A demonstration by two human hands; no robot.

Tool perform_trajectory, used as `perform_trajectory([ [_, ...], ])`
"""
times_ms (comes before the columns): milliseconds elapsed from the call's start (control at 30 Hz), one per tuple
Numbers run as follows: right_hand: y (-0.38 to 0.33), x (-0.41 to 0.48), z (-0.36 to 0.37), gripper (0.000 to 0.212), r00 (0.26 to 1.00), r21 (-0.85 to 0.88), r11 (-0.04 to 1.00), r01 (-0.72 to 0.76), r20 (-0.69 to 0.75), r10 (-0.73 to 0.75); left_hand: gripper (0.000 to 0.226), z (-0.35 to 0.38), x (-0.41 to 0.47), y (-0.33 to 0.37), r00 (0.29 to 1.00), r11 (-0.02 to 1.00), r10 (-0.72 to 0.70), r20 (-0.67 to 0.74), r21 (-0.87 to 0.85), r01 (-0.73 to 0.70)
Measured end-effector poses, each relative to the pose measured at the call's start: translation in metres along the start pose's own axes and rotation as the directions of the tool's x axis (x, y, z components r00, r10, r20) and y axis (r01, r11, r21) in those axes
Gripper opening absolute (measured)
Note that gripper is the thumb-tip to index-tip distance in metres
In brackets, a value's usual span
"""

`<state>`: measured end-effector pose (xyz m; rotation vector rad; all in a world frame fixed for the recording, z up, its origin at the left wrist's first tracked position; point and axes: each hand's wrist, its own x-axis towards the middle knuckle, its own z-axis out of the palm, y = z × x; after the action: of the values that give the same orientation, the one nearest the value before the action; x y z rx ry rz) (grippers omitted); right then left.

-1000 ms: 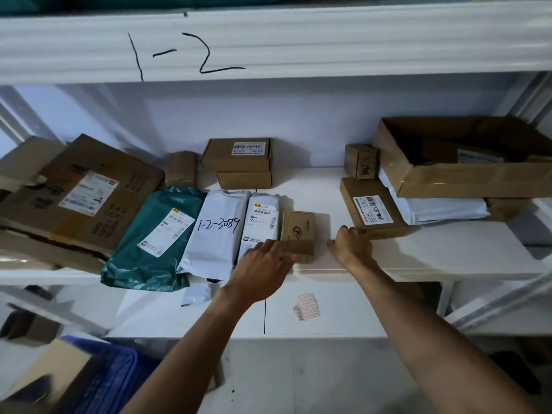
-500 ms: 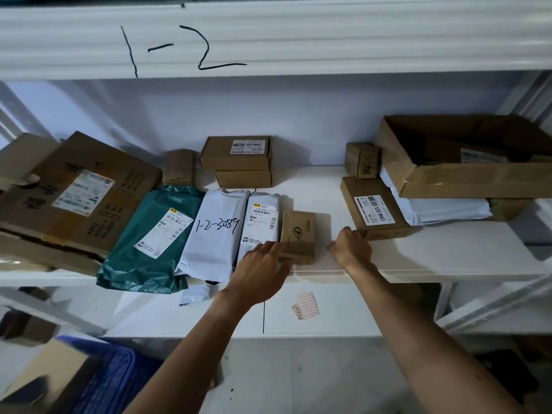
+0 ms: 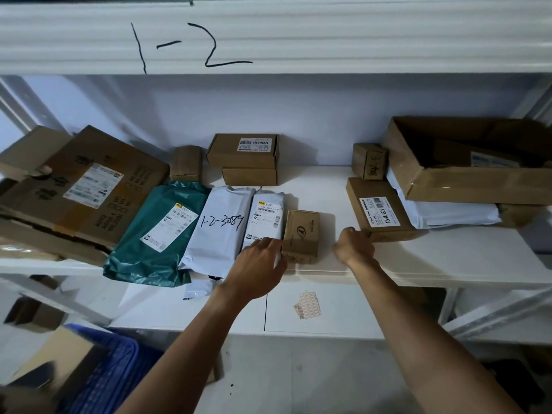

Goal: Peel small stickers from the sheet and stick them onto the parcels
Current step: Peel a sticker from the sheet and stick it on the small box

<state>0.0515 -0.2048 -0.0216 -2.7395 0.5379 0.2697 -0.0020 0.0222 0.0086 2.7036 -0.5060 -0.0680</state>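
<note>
The sticker sheet (image 3: 307,304) lies flat on the lower white shelf, between my two forearms. Parcels line the upper shelf (image 3: 328,264). A small brown box (image 3: 301,234) sits near the front edge beside a narrow white mailer (image 3: 265,216). My left hand (image 3: 257,264) lies over the mailer's near end, its fingers reaching the small box's left front corner. My right hand (image 3: 354,246) has curled fingers against the near left corner of a flat brown box with a label (image 3: 378,209). Its fingertips are hidden.
Left of the mailer lie a white bag marked 1-2-3089 (image 3: 218,225), a green bag (image 3: 158,231) and a large tilted carton (image 3: 80,189). Two stacked boxes (image 3: 243,159) stand at the back. An open carton (image 3: 466,162) rests on white bags at right. A blue crate (image 3: 110,372) sits below left.
My right hand has shifted slightly right, up to the flat labelled box's corner. The left hand stays at the small box.
</note>
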Motion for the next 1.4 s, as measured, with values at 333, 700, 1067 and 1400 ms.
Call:
perform_trajectory([
  [333,0.015,-0.003,-0.001,0.018,1.000,0.234,0.972,-0.015,-0.021,0.021,0.039,-0.016,-0.004,-0.013,1.000,0.998,-0.027,0.014,-0.052,0.027],
  [700,-0.044,-0.096,-0.020,0.013,0.954,0.739,0.613,0.277,-0.136,-0.267,0.031,-0.041,-0.013,-0.021,0.991,0.853,-0.123,-0.045,-0.516,0.082],
  [1067,-0.085,-0.146,-0.045,0.014,0.912,0.907,0.292,0.304,-0.188,-0.364,0.007,-0.082,-0.031,-0.006,0.988,0.468,-0.154,0.011,-0.880,0.083],
  [1400,-0.094,-0.157,-0.057,0.010,0.865,0.866,0.247,0.434,-0.325,-0.382,0.013,-0.101,-0.039,-0.001,0.985,0.328,-0.172,0.001,-0.943,0.058],
])
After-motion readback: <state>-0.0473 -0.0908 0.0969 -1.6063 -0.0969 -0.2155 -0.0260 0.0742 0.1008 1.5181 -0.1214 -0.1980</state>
